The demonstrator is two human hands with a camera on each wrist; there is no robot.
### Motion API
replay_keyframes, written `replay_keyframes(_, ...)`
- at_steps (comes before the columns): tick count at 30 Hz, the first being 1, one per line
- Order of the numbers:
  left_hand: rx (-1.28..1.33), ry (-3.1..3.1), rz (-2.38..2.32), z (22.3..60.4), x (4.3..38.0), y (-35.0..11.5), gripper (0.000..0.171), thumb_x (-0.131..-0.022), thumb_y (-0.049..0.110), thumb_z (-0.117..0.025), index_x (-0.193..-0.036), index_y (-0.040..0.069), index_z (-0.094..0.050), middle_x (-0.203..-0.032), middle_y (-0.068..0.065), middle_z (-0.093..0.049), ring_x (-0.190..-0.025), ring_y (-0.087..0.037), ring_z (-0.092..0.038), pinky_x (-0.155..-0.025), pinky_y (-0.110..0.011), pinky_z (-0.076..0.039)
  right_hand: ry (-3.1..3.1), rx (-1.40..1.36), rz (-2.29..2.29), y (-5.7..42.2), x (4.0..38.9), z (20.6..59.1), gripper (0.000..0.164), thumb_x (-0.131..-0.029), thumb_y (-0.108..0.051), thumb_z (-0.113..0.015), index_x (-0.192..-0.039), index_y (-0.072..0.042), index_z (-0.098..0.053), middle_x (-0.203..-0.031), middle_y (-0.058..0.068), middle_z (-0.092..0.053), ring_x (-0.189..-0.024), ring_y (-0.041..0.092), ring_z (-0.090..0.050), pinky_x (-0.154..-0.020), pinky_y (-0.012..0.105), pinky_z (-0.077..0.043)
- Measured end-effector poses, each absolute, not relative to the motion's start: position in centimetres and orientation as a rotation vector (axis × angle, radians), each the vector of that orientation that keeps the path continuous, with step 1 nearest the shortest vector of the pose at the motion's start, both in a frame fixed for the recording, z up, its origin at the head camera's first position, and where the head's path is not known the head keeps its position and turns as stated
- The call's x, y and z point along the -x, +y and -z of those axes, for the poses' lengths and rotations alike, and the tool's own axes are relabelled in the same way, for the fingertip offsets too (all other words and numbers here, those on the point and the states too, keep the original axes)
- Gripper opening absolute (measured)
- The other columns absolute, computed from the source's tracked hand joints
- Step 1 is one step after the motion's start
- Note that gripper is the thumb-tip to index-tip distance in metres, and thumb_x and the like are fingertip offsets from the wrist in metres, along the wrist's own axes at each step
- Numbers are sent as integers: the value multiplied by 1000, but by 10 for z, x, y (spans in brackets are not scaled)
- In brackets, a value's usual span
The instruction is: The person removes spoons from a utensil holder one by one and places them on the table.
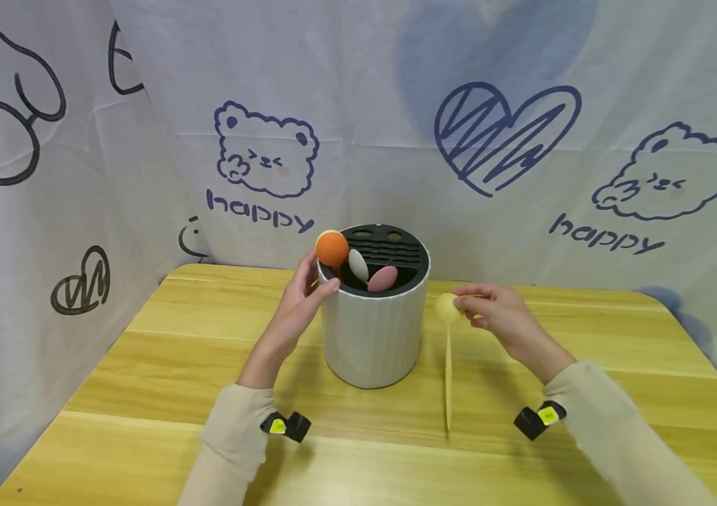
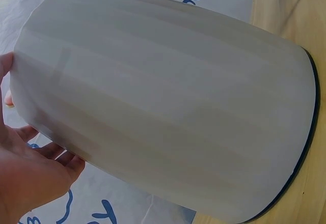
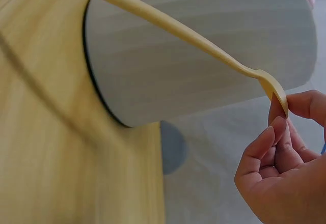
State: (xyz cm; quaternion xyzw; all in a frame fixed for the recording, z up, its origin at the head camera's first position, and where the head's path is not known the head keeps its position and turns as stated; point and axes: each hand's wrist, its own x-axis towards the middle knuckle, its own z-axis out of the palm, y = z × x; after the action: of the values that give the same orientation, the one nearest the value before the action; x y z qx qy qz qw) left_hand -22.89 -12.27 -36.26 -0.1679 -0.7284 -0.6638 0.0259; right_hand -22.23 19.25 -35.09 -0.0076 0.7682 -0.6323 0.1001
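Note:
A white ribbed utensil holder (image 1: 371,337) with a black slotted top stands on the table. My left hand (image 1: 298,306) grips its left upper side, with the thumb at the rim and the fingers against the wall. To the right of the holder, my right hand (image 1: 502,320) pinches a yellow spoon (image 1: 448,308) by its round bowl. The spoon's long handle (image 3: 173,26) hangs downward, apart from the holder. Inside the front opening stand utensils with an orange round head (image 1: 332,249), a white oval head (image 1: 358,266) and a pink oval head (image 1: 383,278); their lower parts are hidden.
The wooden table (image 1: 175,393) carries the holder near its back edge. Behind and to the left hangs a white cloth (image 1: 358,91) printed with bears, hearts and words. Each wrist wears a small black camera on a strap.

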Motion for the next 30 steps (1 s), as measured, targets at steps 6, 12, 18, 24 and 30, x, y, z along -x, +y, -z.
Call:
replay_keyframes(6, 494, -2265, 2054, 362, 229, -123, 72, -93, 30, -56, -154, 12, -21, -156, -9, -25, -142, -26, -25, -115, -44, -19, 2231, -15, 1880, 194, 225, 364, 35, -95, -13, -61, -121, 9, -57, -87, 0, -58, -78, 13, -53, -71, 24, -48)
replay_keyframes(12, 491, -2269, 2050, 362, 228, -122, 72, -93, 29, -56, -154, 12, -22, -157, -9, -24, -142, -26, -24, -115, -45, -19, 2210, -115, 1901, 193, 226, 373, 37, -94, -13, -62, -124, 8, -58, -88, -1, -60, -80, 14, -53, -71, 24, -49)
replay_keyframes(18, 493, -2263, 2056, 363, 228, -123, 71, -94, 28, -55, -154, 13, -22, -157, -9, -24, -142, -26, -24, -115, -45, -19, 2117, -190, 1960, 193, 224, 381, 41, -94, -8, -59, -131, 9, -52, -90, -3, -60, -83, 15, -55, -72, 24, -49)
replay_keyframes(24, 488, -2265, 2054, 362, 228, -123, 70, -94, 28, -55, -154, 12, -22, -157, -10, -24, -142, -27, -23, -115, -45, -18, 2064, -164, 1945, 193, 223, 392, 47, -94, -2, -54, -138, 11, -44, -96, 2, -61, -85, 13, -54, -74, 27, -49)
replay_keyframes(30, 480, -2268, 2055, 363, 228, -122, 70, -93, 29, -55, -154, 13, -23, -157, -9, -24, -142, -26, -23, -115, -45, -18, 1957, -160, 1992, 196, 224, 405, 51, -93, 0, -54, -140, 12, -38, -95, 1, -61, -81, 10, -55, -68, 23, -48)
